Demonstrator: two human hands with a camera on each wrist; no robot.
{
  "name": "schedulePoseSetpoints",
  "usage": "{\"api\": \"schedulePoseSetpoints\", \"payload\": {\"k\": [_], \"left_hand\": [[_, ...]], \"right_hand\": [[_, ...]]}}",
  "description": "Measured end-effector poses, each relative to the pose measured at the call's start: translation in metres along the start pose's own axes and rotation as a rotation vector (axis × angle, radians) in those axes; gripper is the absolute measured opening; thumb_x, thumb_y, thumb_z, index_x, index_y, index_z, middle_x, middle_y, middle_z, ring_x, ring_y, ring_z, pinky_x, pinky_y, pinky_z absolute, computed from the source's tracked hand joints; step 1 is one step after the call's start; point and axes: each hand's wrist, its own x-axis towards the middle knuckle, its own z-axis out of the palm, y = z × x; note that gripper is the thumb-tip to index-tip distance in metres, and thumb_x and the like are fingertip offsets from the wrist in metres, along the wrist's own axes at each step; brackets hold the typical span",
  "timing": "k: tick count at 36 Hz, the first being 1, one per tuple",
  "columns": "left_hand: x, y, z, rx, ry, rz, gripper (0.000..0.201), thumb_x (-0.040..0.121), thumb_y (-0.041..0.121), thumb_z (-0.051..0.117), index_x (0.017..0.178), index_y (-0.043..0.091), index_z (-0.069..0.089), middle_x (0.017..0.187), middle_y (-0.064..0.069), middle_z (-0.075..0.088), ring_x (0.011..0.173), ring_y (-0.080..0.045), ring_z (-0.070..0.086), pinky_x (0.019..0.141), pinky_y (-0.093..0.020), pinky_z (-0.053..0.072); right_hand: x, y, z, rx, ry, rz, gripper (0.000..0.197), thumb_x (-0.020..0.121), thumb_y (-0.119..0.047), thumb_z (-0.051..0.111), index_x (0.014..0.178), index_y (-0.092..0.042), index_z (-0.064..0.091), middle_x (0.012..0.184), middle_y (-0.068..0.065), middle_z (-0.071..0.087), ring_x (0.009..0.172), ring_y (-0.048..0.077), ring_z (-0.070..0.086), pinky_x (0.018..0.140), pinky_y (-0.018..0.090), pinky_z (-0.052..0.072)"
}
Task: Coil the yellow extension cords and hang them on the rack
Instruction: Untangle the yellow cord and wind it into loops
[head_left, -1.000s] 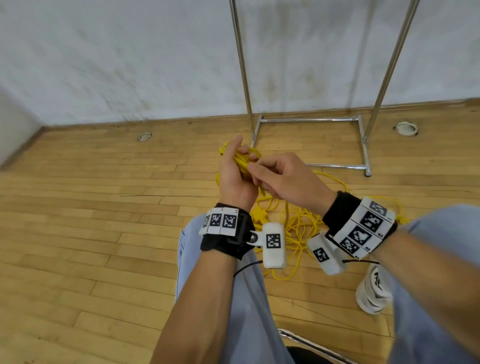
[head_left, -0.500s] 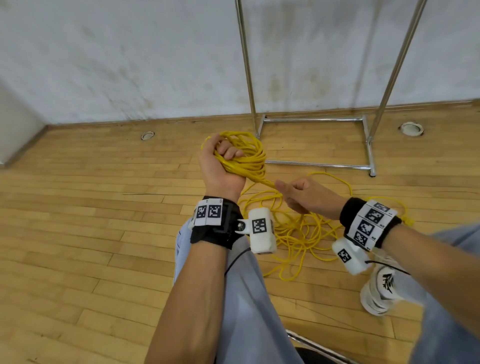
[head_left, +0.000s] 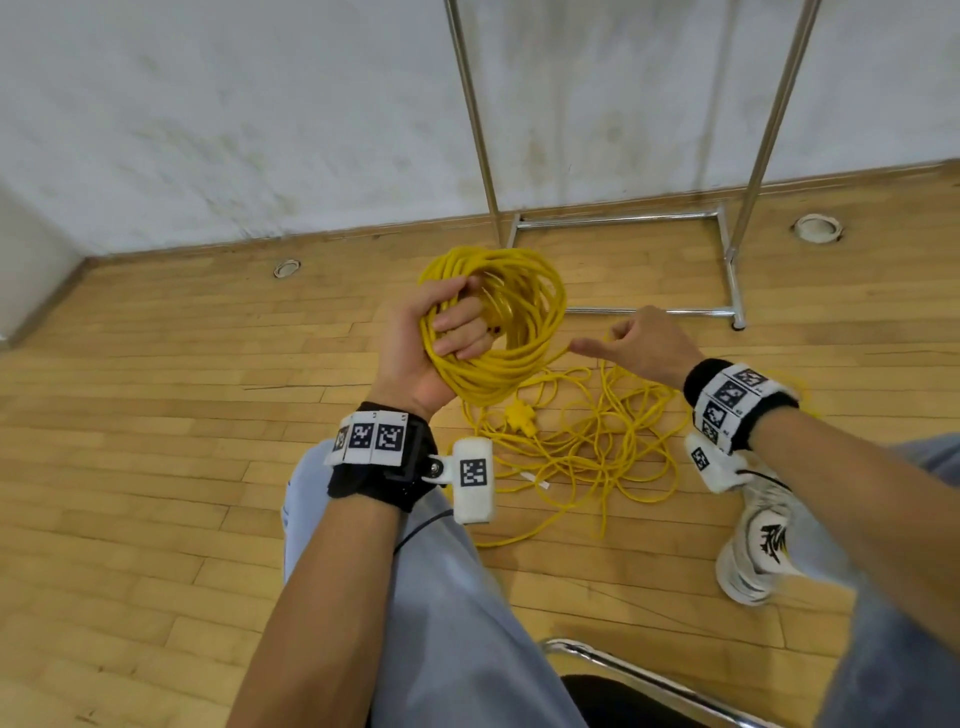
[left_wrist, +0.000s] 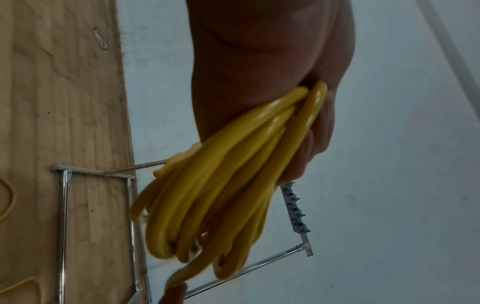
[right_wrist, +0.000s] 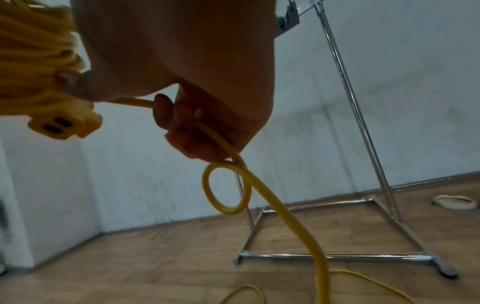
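My left hand grips a thick coil of yellow extension cord, fingers curled through the loops. My right hand sits just right of the coil, its fingers curled round a single strand of the cord that runs down to the floor. A loose tangle of yellow cord with a yellow plug lies on the wooden floor below both hands. A yellow socket end hangs from the coil. The chrome rack stands against the wall beyond.
My legs in grey trousers and a white shoe are on the wooden floor. A chrome chair edge is below me. A roll of tape lies right of the rack. Round floor fitting at back left.
The hands have parted: my right hand slid down and right along the strand, away from the coil. My left hand turned palm up, showing the coil's full loops.
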Motion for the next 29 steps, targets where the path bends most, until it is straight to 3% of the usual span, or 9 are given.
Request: {"api": "schedulePoseSetpoints", "payload": {"k": [4, 6, 9, 13, 15, 18, 22, 25, 29], "left_hand": [[-0.001, 0.0, 0.001, 0.101, -0.051, -0.087, 0.016, 0.089, 0.012, 0.063, 0.099, 0.006, 0.053, 0.048, 0.011, 0.036, 0.033, -0.004, 0.033, 0.044, -0.023, 0.024], [-0.002, 0.0, 0.004, 0.143, -0.093, -0.138, 0.015, 0.088, 0.012, 0.065, 0.098, 0.006, 0.055, 0.048, 0.01, 0.036, 0.035, -0.005, 0.027, 0.044, -0.023, 0.022], [-0.004, 0.0, 0.005, 0.219, -0.132, -0.214, 0.018, 0.088, 0.013, 0.067, 0.099, 0.006, 0.054, 0.052, 0.01, 0.029, 0.035, -0.005, 0.026, 0.045, -0.024, 0.022], [-0.005, -0.004, 0.004, 0.497, -0.131, -0.289, 0.01, 0.084, 0.013, 0.064, 0.075, 0.018, 0.064, 0.048, 0.013, 0.036, 0.034, -0.002, 0.027, 0.047, -0.031, 0.009], [-0.004, -0.012, 0.004, 0.573, -0.084, -0.306, 0.019, 0.081, 0.015, 0.062, 0.063, 0.021, 0.061, 0.047, 0.012, 0.035, 0.033, -0.002, 0.027, 0.049, -0.034, 0.004], [0.002, -0.021, 0.006, 0.512, 0.025, -0.293, 0.019, 0.075, 0.014, 0.067, 0.067, 0.017, 0.05, 0.048, 0.009, 0.033, 0.033, -0.004, 0.026, 0.045, -0.029, 0.009], [0.009, -0.022, 0.006, 0.582, 0.147, -0.245, 0.029, 0.077, 0.007, 0.063, 0.071, 0.018, 0.037, 0.049, 0.007, 0.03, 0.033, -0.006, 0.023, 0.041, -0.023, 0.013], [0.013, -0.023, 0.009, 0.726, 0.248, -0.187, 0.03, 0.085, 0.001, 0.06, 0.069, 0.017, 0.041, 0.051, 0.004, 0.027, 0.035, -0.009, 0.021, 0.043, -0.024, 0.011], [0.014, -0.027, 0.01, 0.84, 0.327, -0.145, 0.052, 0.093, -0.004, 0.053, 0.049, 0.022, 0.051, 0.05, 0.002, 0.029, 0.036, -0.011, 0.021, 0.046, -0.027, 0.01]], "right_hand": [[0.01, -0.021, -0.017, 0.002, -0.012, 0.026, 0.071, 0.063, -0.074, 0.079, 0.055, -0.024, 0.03, 0.051, -0.006, 0.023, 0.05, 0.014, 0.025, 0.056, 0.032, 0.02], [0.014, -0.033, -0.03, 0.033, -0.069, 0.056, 0.062, 0.066, -0.067, 0.082, 0.058, -0.021, 0.042, 0.051, -0.005, 0.034, 0.059, 0.018, 0.039, 0.06, 0.033, 0.028], [0.018, -0.044, -0.044, 0.077, -0.121, 0.039, 0.064, 0.061, -0.072, 0.081, 0.068, -0.012, 0.062, 0.06, 0.005, 0.056, 0.063, 0.02, 0.049, 0.064, 0.034, 0.039], [0.014, -0.065, -0.048, 0.236, -0.141, -0.008, 0.029, 0.098, -0.031, 0.067, 0.08, -0.007, 0.069, 0.062, 0.011, 0.06, 0.051, 0.015, 0.056, 0.06, 0.028, 0.045], [0.009, -0.075, -0.045, 0.295, -0.157, -0.035, 0.026, 0.102, -0.029, 0.059, 0.087, -0.009, 0.068, 0.06, 0.009, 0.061, 0.056, 0.02, 0.063, 0.064, 0.03, 0.048], [0.004, -0.082, -0.034, 0.222, -0.104, -0.088, 0.026, 0.103, -0.033, 0.058, 0.088, -0.014, 0.068, 0.06, 0.002, 0.065, 0.062, 0.016, 0.065, 0.068, 0.027, 0.049], [0.0, -0.09, -0.026, 0.149, 0.016, -0.144, 0.019, 0.101, -0.028, 0.06, 0.098, -0.012, 0.068, 0.069, 0.002, 0.072, 0.05, 0.001, 0.06, 0.048, 0.011, 0.041], [-0.002, -0.099, -0.023, 0.123, 0.02, -0.191, 0.018, 0.099, -0.026, 0.063, 0.099, -0.009, 0.07, 0.077, 0.007, 0.076, 0.043, 0.003, 0.055, 0.041, 0.015, 0.04], [-0.003, -0.1, -0.019, 0.189, -0.009, -0.157, 0.006, 0.094, -0.019, 0.069, 0.091, -0.014, 0.069, 0.085, 0.013, 0.076, 0.046, 0.004, 0.056, 0.041, 0.019, 0.042]]}}
